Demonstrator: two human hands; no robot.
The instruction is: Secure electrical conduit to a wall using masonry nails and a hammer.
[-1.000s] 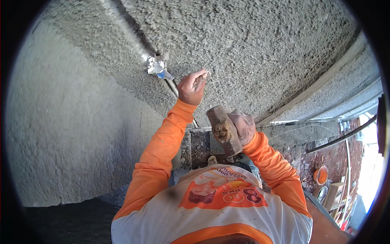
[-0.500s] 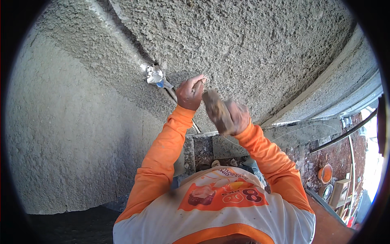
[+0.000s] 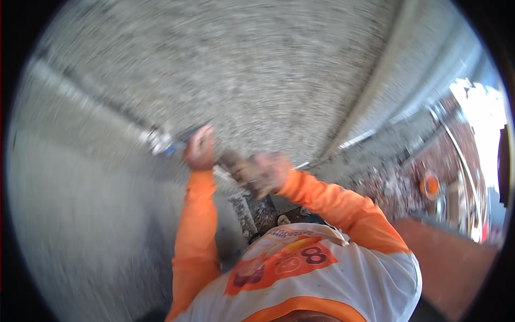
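The whole picture is smeared by motion. My left hand (image 3: 199, 151) is closed, raised near the rough plastered wall (image 3: 241, 80); what its fingers pinch is too blurred to name. Just right of it, my right hand (image 3: 272, 170) wraps round a short, chunky brown piece of wood (image 3: 236, 167), whose far end points toward my left hand. To the left of my left hand, a crumpled whitish wad (image 3: 159, 141) with a blue patch sits at the lower end of a groove (image 3: 102, 99) in the wall.
Smoother grey plaster (image 3: 80, 204) covers the wall at left. A pale ledge-like band (image 3: 370, 80) runs down the right. Below lie rubble and reddish ground, with an orange bucket (image 3: 431, 185), boards (image 3: 455, 201) and a long pale pole or hose (image 3: 461, 155) at far right.
My view has swung, so the wall, the wad and both hands appear further left and lower. The piece of wood stays in my right hand, and my left hand stays closed.
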